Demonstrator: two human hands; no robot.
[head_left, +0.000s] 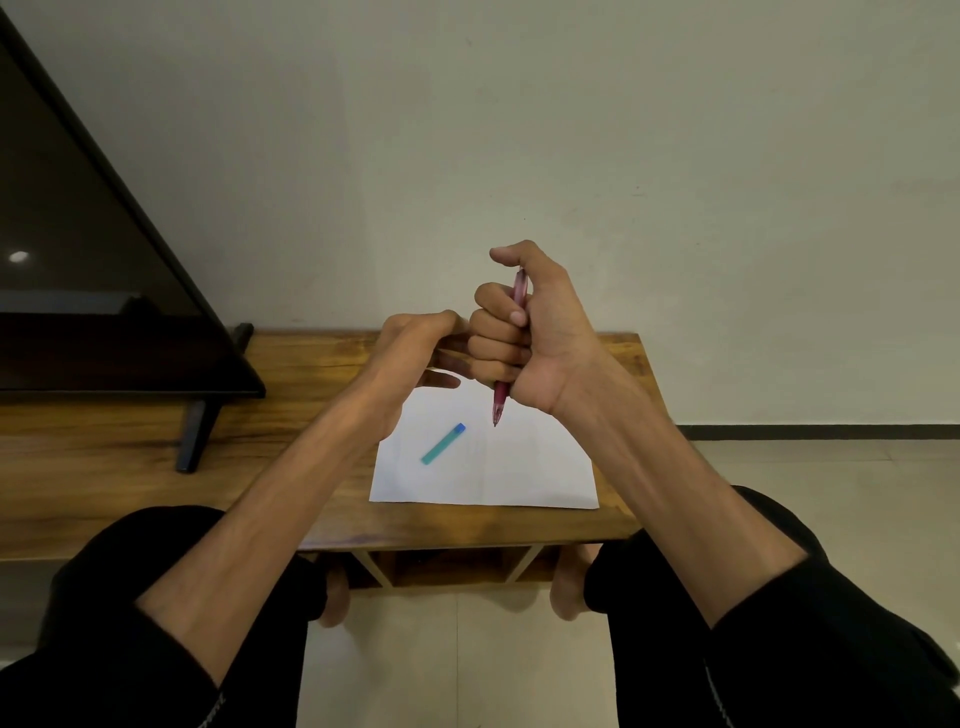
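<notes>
My right hand (524, 332) is raised above the table and grips a dark red pen (500, 405) in a fist. The pen stands nearly upright with its tip pointing down over a white sheet of paper (535, 467). The thumb sticks up above the pen's top end. My left hand (415, 353) hovers just left of the fist, its fingers stretched rightwards and touching the right knuckles; I see nothing in it. A small teal tube with a blue end (443, 443) lies slantwise on the paper.
The paper lies on a low wooden table (291, 374) against a pale wall. A black TV (78, 270) on a slanted stand leg (195, 436) fills the table's left part. My knees in black trousers sit at the table's front edge, over a tiled floor.
</notes>
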